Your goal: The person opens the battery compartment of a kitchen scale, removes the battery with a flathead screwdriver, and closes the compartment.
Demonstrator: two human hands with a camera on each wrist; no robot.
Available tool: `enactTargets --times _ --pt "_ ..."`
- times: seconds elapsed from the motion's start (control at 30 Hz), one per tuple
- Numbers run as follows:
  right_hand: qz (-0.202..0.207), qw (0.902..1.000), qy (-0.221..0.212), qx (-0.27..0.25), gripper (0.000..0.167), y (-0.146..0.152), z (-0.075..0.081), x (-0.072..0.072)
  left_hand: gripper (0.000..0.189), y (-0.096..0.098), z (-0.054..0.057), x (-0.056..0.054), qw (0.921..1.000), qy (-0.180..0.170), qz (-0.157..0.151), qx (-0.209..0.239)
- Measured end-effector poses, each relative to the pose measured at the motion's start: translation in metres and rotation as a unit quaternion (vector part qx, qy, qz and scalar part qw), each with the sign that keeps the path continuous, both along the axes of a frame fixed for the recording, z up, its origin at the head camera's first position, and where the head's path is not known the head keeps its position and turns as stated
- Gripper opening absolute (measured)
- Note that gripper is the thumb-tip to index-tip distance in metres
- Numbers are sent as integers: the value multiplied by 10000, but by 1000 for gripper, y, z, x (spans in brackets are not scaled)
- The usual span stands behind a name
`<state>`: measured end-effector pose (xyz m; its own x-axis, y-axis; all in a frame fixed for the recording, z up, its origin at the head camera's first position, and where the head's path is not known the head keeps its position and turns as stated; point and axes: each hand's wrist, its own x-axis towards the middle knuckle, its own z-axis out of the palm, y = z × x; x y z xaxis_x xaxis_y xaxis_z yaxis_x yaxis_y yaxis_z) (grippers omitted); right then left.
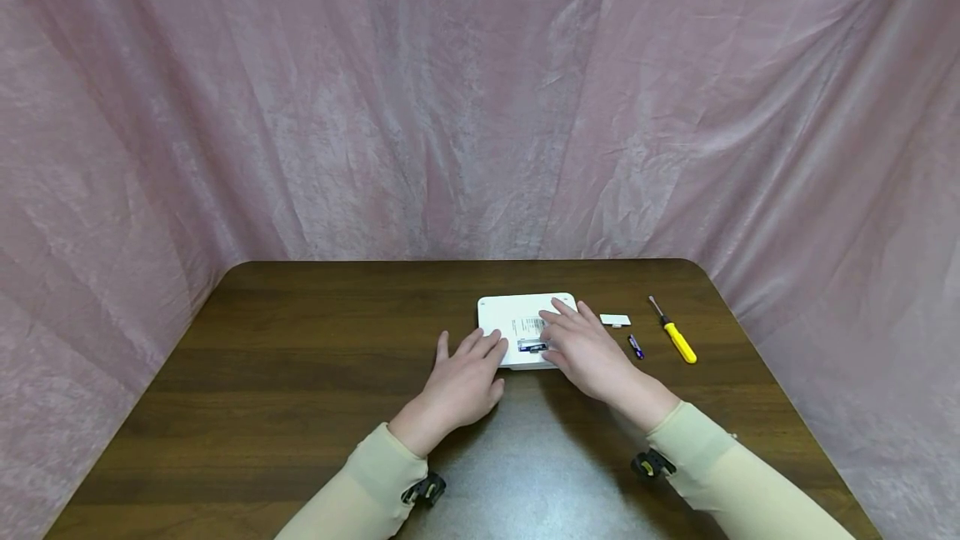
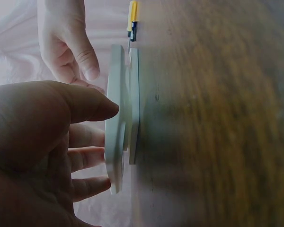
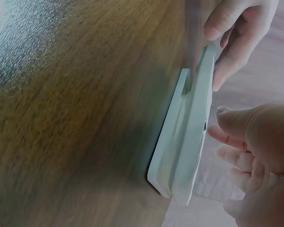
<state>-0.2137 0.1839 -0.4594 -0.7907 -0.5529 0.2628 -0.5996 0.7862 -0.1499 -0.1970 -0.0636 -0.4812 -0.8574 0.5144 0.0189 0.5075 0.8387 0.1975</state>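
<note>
The white device [image 1: 514, 309] is touched at left by the splayed left hand [image 1: 463, 380], overhung by the loose-fingered right hand [image 1: 587, 352].

Cannot read the label [image 1: 528, 327] on the white device [image 1: 513, 307] in the head view: too small. Cannot see the device's near right corner or the right end of the inserted battery [image 1: 531, 348], under the right hand [image 1: 588, 352]. Cannot make out markings on the loose battery [image 1: 636, 347] or follow either sleeve [image 1: 367, 482] past the bottom edge. In the left wrist view, cannot see all of the left hand [image 2: 38, 132], cropped at the left edge.
</note>
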Motion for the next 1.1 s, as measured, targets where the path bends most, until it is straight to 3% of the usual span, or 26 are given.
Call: enactTargets --times 0.67,1.1 --pt "43 9989 -27 464 16 -6 3 -6 63 0 -1 -1 10000 34 7 -26" --pt "28 9985 -495 224 14 -6 1 -15 63 1 -1 -2 10000 9 13 -57"
